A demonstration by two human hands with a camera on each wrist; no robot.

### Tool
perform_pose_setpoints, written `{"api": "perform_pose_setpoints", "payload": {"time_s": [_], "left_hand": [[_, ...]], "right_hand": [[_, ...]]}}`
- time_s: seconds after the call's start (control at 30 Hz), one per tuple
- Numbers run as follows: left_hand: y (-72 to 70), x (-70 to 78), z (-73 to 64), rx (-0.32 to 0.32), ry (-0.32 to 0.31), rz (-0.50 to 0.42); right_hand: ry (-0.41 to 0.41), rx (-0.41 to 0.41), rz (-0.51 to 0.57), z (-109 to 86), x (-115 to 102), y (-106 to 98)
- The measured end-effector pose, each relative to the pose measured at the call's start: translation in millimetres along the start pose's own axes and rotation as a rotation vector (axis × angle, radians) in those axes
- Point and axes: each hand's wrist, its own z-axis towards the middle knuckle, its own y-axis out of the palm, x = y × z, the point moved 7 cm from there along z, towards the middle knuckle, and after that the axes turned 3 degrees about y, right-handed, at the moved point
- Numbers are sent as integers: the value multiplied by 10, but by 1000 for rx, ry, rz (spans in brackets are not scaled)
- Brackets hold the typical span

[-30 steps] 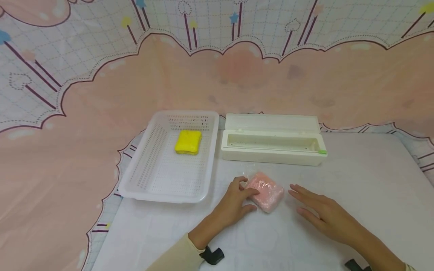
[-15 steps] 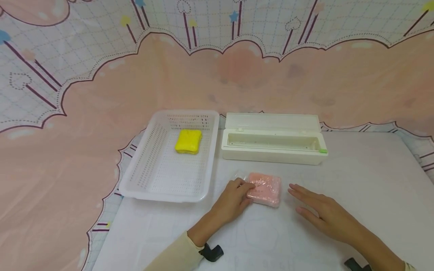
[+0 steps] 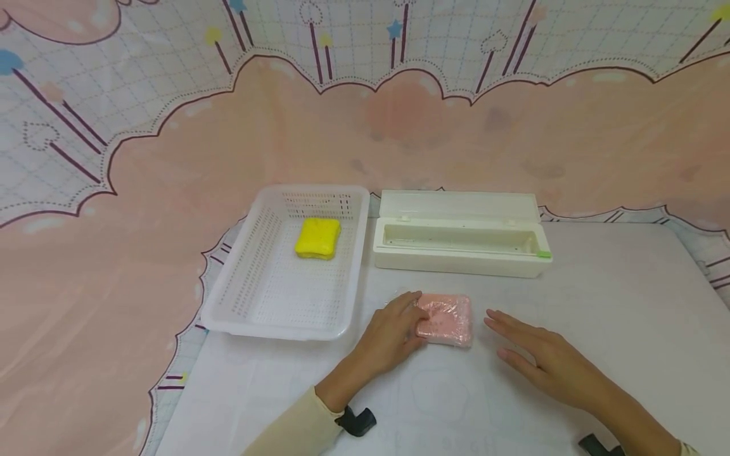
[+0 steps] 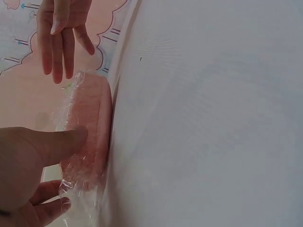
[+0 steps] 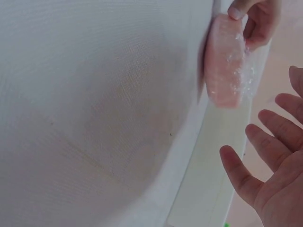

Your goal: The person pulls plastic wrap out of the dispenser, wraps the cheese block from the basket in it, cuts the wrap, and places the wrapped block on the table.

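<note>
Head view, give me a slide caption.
Left hand holds a pink wrapped block, right hand apart; yellow block in white basket.

Head camera's looking forward and down across the white table (image 3: 616, 278); both wrist cameras are peering in close, sideways-on, sharing the pink block (image 3: 450, 320).

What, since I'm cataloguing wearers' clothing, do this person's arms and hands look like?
The left hand is bare, with a beige cloth sleeve and an angular black wrist piece. The right hand is also bare; its black piece and beige cuff run out of frame.
</note>
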Motion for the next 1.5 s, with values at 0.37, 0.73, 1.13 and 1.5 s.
{"api": "perform_pose_setpoints", "payload": {"time_s": [0.37,0.73,1.13,1.5], "left_hand": [[3,-60,12,-13,-36,-31],[31,-161,104,-2,-99,-68],[23,-143,97,-29,-96,-209],[11,-133,64,-32,-80,-283]], "right_hand": [[9,-4,-10,-6,0,-2],[-2,-1,-13,-9,-1,20],[3,-7,2,-9,-10,53],[-7,-25,18,10,-34,109]]}}
